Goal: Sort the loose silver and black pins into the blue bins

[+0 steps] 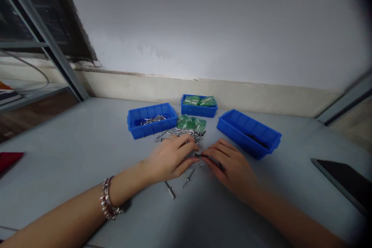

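Over the near edge of a pile of silver pop rivets (186, 132), my left hand (173, 156) is bent with its thumb and fingertips close in; what they pinch, if anything, is not clear. My right hand (231, 164) pinches a thin black screw (203, 156), whose flared end points at my left fingertips. Two loose rivets lie on the table below the hands, one rivet (170, 190) under the left wrist side and another rivet (188, 178) between the hands. Green printed bags (192, 123) lie just behind the pile.
A blue bin (152, 127) with silver rivets stands back left. Another blue bin (199, 111) at the wall holds green bags. The right blue bin (250, 133) has dark small pieces. A dark flat device (343, 180) lies far right, a red item (10, 161) far left.
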Tool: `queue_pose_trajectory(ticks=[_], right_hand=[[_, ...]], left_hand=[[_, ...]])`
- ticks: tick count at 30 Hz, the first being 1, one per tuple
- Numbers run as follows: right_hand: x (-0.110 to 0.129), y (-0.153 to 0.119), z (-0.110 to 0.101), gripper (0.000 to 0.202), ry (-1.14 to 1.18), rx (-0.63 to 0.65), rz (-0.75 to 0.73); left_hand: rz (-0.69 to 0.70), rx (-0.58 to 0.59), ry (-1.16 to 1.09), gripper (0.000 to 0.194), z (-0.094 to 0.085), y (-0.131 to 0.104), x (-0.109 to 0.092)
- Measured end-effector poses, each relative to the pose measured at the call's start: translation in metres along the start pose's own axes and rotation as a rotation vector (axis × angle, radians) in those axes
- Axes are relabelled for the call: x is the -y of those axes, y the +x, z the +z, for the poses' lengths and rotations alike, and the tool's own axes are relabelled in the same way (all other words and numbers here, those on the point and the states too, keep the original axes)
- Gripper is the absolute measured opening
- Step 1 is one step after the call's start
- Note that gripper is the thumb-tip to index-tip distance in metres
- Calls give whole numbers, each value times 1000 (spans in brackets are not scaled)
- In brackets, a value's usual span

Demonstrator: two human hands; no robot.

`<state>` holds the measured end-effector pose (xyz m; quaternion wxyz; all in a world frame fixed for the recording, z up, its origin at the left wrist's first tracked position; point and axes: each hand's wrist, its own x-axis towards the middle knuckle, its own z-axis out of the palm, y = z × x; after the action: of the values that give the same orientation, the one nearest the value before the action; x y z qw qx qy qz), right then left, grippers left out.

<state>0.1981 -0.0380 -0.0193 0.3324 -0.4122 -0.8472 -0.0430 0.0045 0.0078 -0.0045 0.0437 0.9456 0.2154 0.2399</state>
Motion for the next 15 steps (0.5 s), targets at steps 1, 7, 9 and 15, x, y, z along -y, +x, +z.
queue_pose_trajectory(ticks=[1, 7, 9, 15], right_hand=[[0, 0, 0, 13, -4, 2, 6], [1, 1, -2, 16, -3, 34, 23], [2, 1, -3, 17, -9, 42, 21], [2, 1, -2, 22, -20, 37, 5]], left_hand=[[6, -1, 9, 21, 0, 0, 0], [40, -27, 75, 19, 2, -2, 2], [45, -36, 92, 19, 3, -2, 2], [65, -64, 118, 20, 2, -2, 1]])
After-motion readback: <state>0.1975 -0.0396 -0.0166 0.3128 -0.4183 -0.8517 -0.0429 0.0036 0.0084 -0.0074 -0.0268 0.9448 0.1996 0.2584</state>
